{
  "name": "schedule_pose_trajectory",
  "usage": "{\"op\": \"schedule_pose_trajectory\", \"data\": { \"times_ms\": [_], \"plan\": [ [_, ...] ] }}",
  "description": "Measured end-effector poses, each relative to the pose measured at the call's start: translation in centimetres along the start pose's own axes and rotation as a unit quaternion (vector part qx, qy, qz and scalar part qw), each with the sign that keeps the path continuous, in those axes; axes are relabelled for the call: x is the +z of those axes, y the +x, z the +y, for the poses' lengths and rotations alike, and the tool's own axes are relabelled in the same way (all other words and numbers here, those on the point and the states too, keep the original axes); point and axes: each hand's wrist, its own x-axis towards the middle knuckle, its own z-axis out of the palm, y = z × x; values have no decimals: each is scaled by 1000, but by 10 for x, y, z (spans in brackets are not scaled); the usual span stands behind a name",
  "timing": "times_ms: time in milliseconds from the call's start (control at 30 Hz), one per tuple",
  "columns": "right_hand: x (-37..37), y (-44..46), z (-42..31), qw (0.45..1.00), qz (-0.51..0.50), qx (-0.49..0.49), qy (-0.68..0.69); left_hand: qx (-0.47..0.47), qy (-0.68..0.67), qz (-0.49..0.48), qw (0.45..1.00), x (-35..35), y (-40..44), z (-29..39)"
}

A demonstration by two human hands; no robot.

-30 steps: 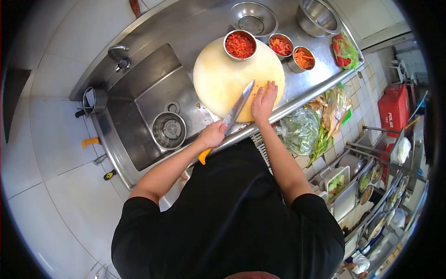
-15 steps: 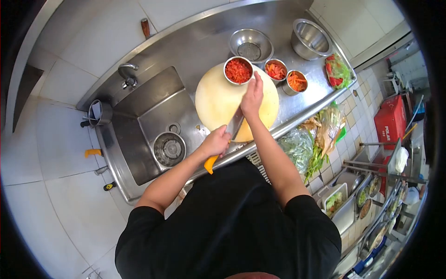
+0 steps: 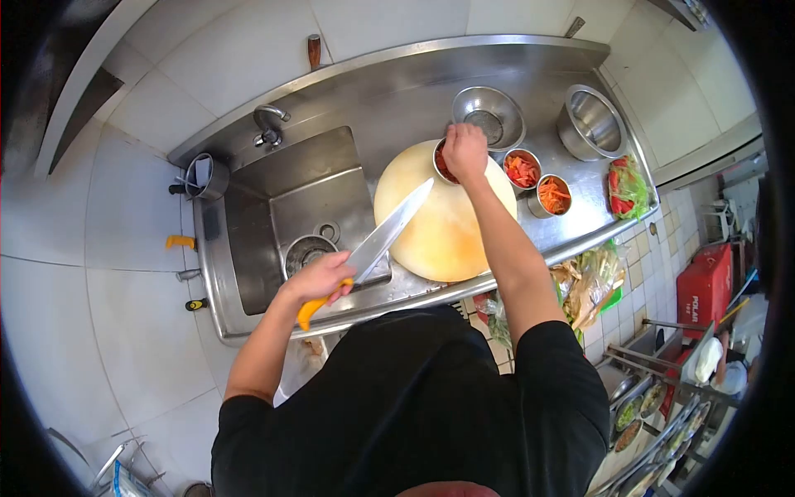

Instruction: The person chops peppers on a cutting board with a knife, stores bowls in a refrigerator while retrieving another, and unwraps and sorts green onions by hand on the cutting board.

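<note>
My left hand grips the yellow handle of a large chef's knife. Its blade points up and right, the tip over the left part of the round, pale cutting board. At the board's far edge my right hand is closed at the rim of a metal cup of chopped red pepper, covering much of it. The fingertips are hidden. Just right of that hand stand a metal cup of red pieces and another of orange strips, seemingly carrot.
Behind the cups sits a metal bowl, with a deeper pot to its right. A bag of red and green vegetables lies at the counter's right end. The sink is on the left; bagged greens lie below the counter.
The knife has swung left, away from my right hand and the board's middle. My right hand has gone from near the blade to the cup of chopped red pepper. The view has shifted.
</note>
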Motion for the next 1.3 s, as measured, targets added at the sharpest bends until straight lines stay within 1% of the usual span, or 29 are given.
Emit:
{"op": "schedule_pose_trajectory", "data": {
  "times_ms": [100, 133, 200, 233, 267, 300, 367, 400, 467, 500, 533, 567, 667, 700, 767, 833, 867, 900, 967, 1000, 1067, 1133, 1167, 1233, 1267, 1300],
  "plan": [
    [-52, 32, -24, 997, 10, 26, 70, -12, 55, 37, 998, -4, -22, -12],
    [-74, 39, -39, 992, 84, -5, 95, -14, 77, 56, 995, 1, -24, -14],
    [-57, 37, -31, 986, 114, -35, 117, -19, 115, 75, 990, 8, -18, -20],
    [-44, 30, -23, 983, 128, -46, 125, 31, 183, 94, 978, 16, -8, -30],
    [-17, 19, -3, 994, 16, -34, 101, 85, 252, 112, 957, 26, 7, -39],
    [-23, 18, -8, 992, 45, -44, 109, 140, 319, 131, 928, 32, 21, -41],
    [-51, 16, -35, 985, 93, -67, 127, 144, 368, 144, 907, 47, 48, -33],
    [-64, 19, -37, 984, 87, -72, 140, 138, 389, 145, 899, 59, 57, -33],
    [-84, 25, -32, 968, 46, 28, 244, 123, 403, 144, 896, 76, 81, -22],
    [-89, 24, -24, 952, 30, 80, 293, 144, 404, 159, 889, 82, 93, -21],
    [-95, 24, -5, 953, 9, 124, 276, 167, 406, 173, 882, 87, 108, -24],
    [-104, 21, 15, 945, -3, 157, 286, 191, 406, 187, 874, 92, 121, -27],
    [-133, -6, 69, 948, 23, 202, 246, 229, 425, 234, 844, 100, 155, -26],
    [-142, -23, 85, 949, 22, 210, 233, 256, 462, 256, 810, 103, 158, -23],
    [-161, -62, 105, 958, -56, 240, 145, 311, 531, 299, 729, 104, 160, -11],
    [-163, -109, 118, 943, -111, 290, 122, 320, 470, 317, 759, 103, 159, 19],
    [-160, -128, 118, 938, -120, 307, 111, 324, 439, 325, 773, 101, 160, 31],
    [-157, -143, 118, 932, -129, 323, 100, 312, 387, 333, 801, 96, 169, 42],
    [-145, -161, 113, 935, -106, 311, 131, 285, 277, 347, 849, 82, 190, 69],
    [-141, -163, 108, 937, -93, 303, 147, 301, 298, 350, 836, 75, 199, 81],
    [-140, -150, 91, 920, -111, 318, 199, 334, 339, 354, 805, 66, 215, 104],
    [-139, -142, 83, 904, -129, 316, 256, 286, 420, 338, 792, 63, 226, 118],
    [-141, -139, 83, 906, -136, 305, 259, 261, 459, 329, 783, 63, 230, 122],
    [-147, -134, 83, 910, -152, 280, 266, 212, 433, 289, 827, 68, 225, 136],
    [-149, -136, 87, 910, -139, 281, 272, 187, 418, 270, 847, 71, 223, 142],
    [-151, -140, 95, 910, -125, 281, 278, 203, 420, 288, 836, 71, 225, 138]
  ]
}}
